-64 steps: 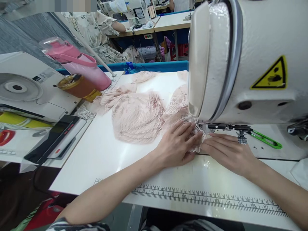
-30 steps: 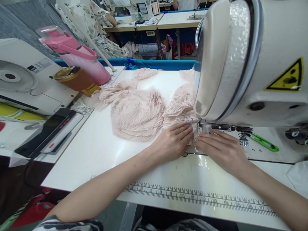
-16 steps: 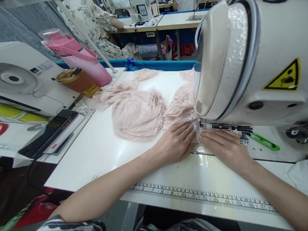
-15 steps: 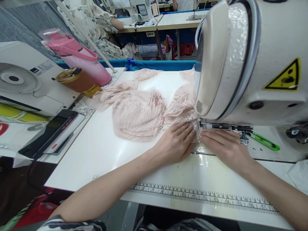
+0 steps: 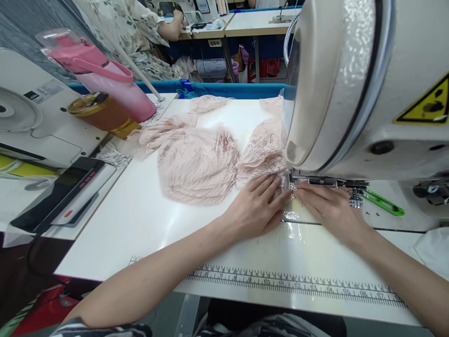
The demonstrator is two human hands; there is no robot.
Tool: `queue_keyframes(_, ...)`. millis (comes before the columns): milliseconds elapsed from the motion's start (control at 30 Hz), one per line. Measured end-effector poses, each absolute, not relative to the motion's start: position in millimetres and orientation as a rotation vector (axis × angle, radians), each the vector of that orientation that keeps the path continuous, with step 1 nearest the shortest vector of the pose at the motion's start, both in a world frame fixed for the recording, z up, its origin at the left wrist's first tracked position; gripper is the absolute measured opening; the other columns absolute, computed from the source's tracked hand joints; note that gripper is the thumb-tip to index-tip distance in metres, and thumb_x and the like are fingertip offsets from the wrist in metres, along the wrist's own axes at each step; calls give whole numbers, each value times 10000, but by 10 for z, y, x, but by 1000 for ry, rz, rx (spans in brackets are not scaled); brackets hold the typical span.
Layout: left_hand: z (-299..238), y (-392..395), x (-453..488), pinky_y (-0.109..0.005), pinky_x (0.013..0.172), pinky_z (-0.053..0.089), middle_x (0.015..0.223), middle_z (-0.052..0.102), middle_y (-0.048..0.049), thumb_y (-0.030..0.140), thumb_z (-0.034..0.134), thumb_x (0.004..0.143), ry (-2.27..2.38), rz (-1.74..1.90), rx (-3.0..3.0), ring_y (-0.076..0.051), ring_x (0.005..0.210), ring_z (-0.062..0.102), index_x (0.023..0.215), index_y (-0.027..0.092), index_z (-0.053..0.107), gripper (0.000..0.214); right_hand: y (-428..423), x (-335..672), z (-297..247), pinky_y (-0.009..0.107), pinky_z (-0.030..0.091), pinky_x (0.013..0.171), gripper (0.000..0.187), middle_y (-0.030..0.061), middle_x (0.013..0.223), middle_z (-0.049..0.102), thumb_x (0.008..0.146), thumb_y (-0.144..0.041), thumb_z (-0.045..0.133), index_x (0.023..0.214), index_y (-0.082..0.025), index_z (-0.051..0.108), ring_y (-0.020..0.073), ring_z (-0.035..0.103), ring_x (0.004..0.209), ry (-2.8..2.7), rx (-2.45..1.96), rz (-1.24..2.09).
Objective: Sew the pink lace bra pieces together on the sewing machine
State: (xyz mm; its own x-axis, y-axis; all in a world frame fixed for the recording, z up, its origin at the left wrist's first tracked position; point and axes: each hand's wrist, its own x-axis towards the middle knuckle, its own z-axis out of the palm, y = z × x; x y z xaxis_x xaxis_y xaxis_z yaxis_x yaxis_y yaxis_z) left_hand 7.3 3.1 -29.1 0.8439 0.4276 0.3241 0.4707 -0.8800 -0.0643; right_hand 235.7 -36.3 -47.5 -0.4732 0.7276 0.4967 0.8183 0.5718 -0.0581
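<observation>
A pale pink lace garment [image 5: 198, 161] lies spread on the white sewing table [image 5: 140, 220], its near edge running under the head of a white sewing machine [image 5: 368, 84]. My left hand [image 5: 257, 208] lies flat on the lace edge, fingers stretched toward the needle area. My right hand [image 5: 328, 210] rests flat just right of it, fingertips pressing the lace trim beside the presser foot [image 5: 291, 180]. The fingertips of both hands nearly meet at the trim. The needle itself is hidden by the machine head.
A pink bottle [image 5: 105, 77] and a brown jar [image 5: 100, 112] stand at the left beside another machine [image 5: 31, 117] and a black control panel [image 5: 59, 192]. A printed ruler [image 5: 298, 285] runs along the front edge. A green tool [image 5: 384, 203] lies under the machine arm. Another person [image 5: 140, 32] sits behind.
Both hands have crept forward toward the presser foot as the lace edge fed under the machine head. Less trim shows in front of the foot. The view has dipped slightly.
</observation>
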Motion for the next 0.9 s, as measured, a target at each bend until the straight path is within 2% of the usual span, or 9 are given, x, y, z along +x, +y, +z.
queue_keyframes(333,-306,56,99,-451,1089,371,1352,528,-178,313,428,950,-764,-411,-2889,-268,1240,530,1333,107,514,443,-298,2365,-523,345,552,751,305,33,1006,704,927,-192,462,1163,-288,629,192,664,848,-2260,-1231,-233)
queue_keyframes(567,-319,51,117,-372,992,469,1229,632,-125,190,459,941,-594,-578,-2809,-221,1128,592,1148,63,628,296,-354,2338,-476,305,497,740,227,24,1023,712,914,-202,529,1092,-252,662,157,665,832,-2285,-1338,-297)
queue_keyframes(700,-326,46,112,-372,979,481,1257,607,-170,242,416,963,-699,-551,-2842,-235,1148,595,1196,24,591,364,-431,2281,-442,312,459,739,224,57,1035,711,930,-279,529,1079,-205,679,153,671,821,-2280,-1385,-306)
queue_keyframes(900,-304,60,113,-410,1023,446,1312,577,-124,272,408,964,-748,-469,-2925,-249,1213,554,1281,84,553,396,-457,2258,-453,338,415,750,256,43,1061,703,949,-313,482,1092,-238,680,173,656,863,-2295,-1385,-269)
